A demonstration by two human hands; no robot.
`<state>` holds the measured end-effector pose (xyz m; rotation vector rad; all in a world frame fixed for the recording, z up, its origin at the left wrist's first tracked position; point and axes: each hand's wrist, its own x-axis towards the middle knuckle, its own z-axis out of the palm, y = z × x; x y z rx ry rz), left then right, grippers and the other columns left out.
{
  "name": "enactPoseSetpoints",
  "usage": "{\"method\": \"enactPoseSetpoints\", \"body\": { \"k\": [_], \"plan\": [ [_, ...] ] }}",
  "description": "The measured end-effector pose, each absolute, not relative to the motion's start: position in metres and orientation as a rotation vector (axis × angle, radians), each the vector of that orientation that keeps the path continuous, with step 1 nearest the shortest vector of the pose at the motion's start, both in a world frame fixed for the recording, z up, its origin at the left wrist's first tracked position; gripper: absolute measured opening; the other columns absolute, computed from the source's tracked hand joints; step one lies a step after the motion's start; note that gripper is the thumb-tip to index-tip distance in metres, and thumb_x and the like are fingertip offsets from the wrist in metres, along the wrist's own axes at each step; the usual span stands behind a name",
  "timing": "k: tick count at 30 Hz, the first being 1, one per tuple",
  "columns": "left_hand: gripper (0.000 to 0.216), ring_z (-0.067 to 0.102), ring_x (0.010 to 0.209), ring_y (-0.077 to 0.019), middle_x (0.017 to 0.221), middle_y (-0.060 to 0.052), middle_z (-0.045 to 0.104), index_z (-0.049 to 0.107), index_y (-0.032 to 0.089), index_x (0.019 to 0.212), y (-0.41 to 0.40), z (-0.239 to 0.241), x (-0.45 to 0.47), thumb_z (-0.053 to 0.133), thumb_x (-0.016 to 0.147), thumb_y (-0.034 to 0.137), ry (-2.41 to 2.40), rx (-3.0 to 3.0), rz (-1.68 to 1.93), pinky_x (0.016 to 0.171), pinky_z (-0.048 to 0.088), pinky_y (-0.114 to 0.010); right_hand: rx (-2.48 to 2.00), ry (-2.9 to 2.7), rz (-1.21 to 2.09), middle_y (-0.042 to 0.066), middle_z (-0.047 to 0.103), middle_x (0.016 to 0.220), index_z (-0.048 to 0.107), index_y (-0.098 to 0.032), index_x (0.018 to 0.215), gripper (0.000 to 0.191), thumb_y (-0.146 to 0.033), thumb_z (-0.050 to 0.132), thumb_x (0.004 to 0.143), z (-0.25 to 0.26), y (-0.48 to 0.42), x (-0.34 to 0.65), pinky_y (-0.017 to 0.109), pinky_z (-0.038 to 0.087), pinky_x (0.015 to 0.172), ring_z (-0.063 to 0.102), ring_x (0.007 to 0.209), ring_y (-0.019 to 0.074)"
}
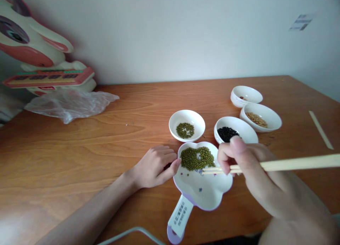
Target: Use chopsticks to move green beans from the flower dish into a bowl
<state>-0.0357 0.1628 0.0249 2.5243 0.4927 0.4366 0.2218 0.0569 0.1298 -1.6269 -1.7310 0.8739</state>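
Wooden worktop (79, 145): right hand (256, 179), fingers clamped on chopsticks (300, 163), tips beside green beans (192, 162) in flower-shaped dish (212, 191); left hand (156, 167), thumb and fingers apart, touches its rim.

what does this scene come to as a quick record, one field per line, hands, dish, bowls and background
left hand: thumb at the rim of the flower-shaped dish
right hand: holding chopsticks, tips over the dish
dish contents: green beans, mostly toward the far side
handle: labelled, pointing toward the person
bowls: four, white; left bowl with green beans, near right bowl with black beans, middle right bowl with tan pieces, far right bowl with brown bits
back left: plastic bag, cow toy
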Motion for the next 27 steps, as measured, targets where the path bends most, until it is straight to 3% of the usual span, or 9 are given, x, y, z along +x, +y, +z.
{"method": "enactPoseSetpoints", "body": {
  "k": [5, 11, 21, 27],
  "plan": [
    [0.04, 0.051, 0.07, -0.0177, 0.076, -0.002, 0.059, 0.048, 0.02, 0.076, 0.163, 0.022, -0.036, 0.034, 0.113, 0.031, 0.506, 2.538, 0.428, 0.072, 0.039, -0.033, -1.411, -1.509, 0.614, 0.006, 0.06, 0.073, 0.059, -0.026, 0.069, 0.077, -0.076, 0.011, 0.103, 0.125, 0.063, 0.233, 0.038, 0.039, 0.066, 0.057, 0.073, 0.0235],
    [0.041, 0.051, 0.071, -0.0178, 0.075, -0.002, 0.059, 0.049, 0.02, 0.076, 0.163, 0.022, -0.036, 0.035, 0.113, 0.03, 0.508, 2.547, 0.426, 0.073, 0.04, -0.034, -1.385, -1.324, 0.603, 0.005, 0.054, 0.068, 0.062, -0.026, 0.072, 0.074, -0.079, 0.02, 0.101, 0.109, 0.084, 0.229, 0.038, 0.035, 0.062, 0.05, 0.066, 0.0227],
    [0.04, 0.052, 0.071, -0.0175, 0.075, -0.003, 0.059, 0.048, 0.02, 0.077, 0.163, 0.024, -0.037, 0.035, 0.113, 0.031, 0.501, 2.538, 0.432, 0.071, 0.039, -0.032, -1.365, -1.714, 1.051, 0.002, 0.054, 0.07, 0.055, -0.023, 0.074, 0.071, -0.074, 0.016, 0.105, 0.124, 0.064, 0.227, 0.035, 0.036, 0.065, 0.05, 0.068, 0.0191],
    [0.041, 0.054, 0.072, -0.0184, 0.077, -0.003, 0.061, 0.051, 0.02, 0.078, 0.163, 0.024, -0.037, 0.035, 0.113, 0.031, 0.502, 2.559, 0.427, 0.074, 0.04, -0.034, -1.347, -1.927, 1.023, -0.002, 0.053, 0.072, 0.051, -0.021, 0.076, 0.057, -0.054, 0.023, 0.113, 0.122, 0.065, 0.211, 0.031, 0.034, 0.066, 0.048, 0.066, 0.013]
  ]
}}
